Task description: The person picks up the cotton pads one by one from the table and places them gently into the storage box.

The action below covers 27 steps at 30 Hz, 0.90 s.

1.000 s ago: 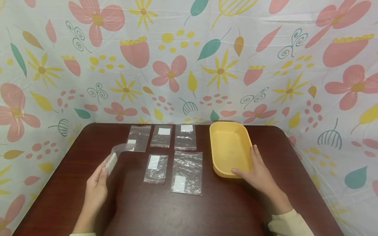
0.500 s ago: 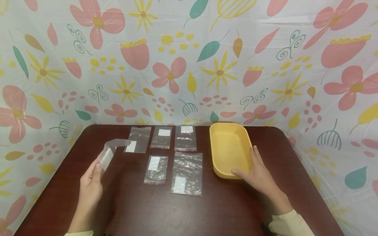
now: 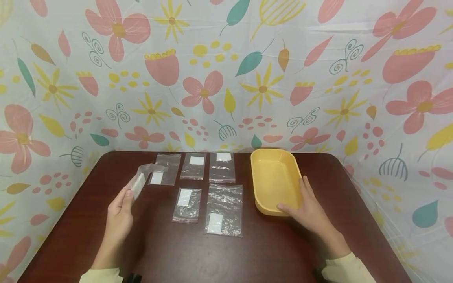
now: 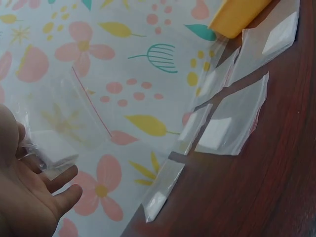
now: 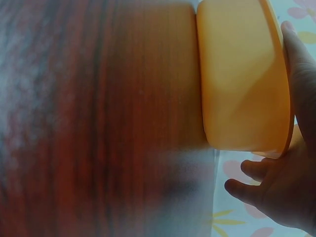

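Observation:
My left hand (image 3: 120, 214) pinches a small clear zip bag (image 3: 150, 169) by its end near a white patch, above the left of the table. In the left wrist view the bag (image 4: 66, 118) hangs out from the fingers, with a red zip line across it. My right hand (image 3: 316, 214) holds the near right corner of a yellow plastic tray (image 3: 276, 184), thumb at the near rim and fingers along the right wall. In the right wrist view the tray's wall (image 5: 242, 74) fills the upper right. Nothing shows inside the tray.
Several clear zip bags with white patches lie flat in two rows: a back left bag (image 3: 170, 163), a back middle bag (image 3: 192, 171), a back right bag (image 3: 222, 169), a front left bag (image 3: 189, 214) and a larger front bag (image 3: 226, 200). A flowered cloth (image 3: 226, 78) hangs behind the brown table (image 3: 184, 255).
My left hand moved slightly left, then back right and a little up with the zip bag in it. The right hand and the tray have stayed in place.

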{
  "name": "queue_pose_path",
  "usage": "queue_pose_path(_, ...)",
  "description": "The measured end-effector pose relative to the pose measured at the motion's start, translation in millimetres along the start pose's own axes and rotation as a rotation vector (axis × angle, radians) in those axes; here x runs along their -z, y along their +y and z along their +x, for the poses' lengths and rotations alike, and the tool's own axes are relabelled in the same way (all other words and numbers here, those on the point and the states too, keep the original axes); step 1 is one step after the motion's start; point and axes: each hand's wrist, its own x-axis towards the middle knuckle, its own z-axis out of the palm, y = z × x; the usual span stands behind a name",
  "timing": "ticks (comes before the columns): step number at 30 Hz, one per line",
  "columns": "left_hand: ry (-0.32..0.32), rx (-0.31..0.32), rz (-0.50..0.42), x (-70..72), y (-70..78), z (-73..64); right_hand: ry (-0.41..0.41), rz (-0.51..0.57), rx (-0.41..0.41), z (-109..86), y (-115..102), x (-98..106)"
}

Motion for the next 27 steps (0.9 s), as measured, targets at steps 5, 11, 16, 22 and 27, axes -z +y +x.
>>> queue_pose_path(5,-0.015,-0.057,-0.028,-10.7,0.3,5.0,0.000,0.010,-0.005,-0.8,-0.2,-0.3)
queue_pose_path(11,-0.034,-0.110,-0.048,-27.9,3.8,8.0,0.005,0.006,-0.004,-1.5,-0.5,-0.4)
queue_pose_path(16,-0.072,-0.173,-0.096,-46.6,6.9,12.5,0.010,0.003,0.000,-1.4,0.4,-0.7)
queue_pose_path(22,-0.142,-0.234,-0.174,-70.3,12.1,18.5,0.015,-0.006,0.000,-1.0,1.7,-1.4)
queue_pose_path(27,-0.208,-0.262,-0.203,-88.4,18.2,21.2,0.012,-0.008,-0.001,-0.8,1.7,-1.5)
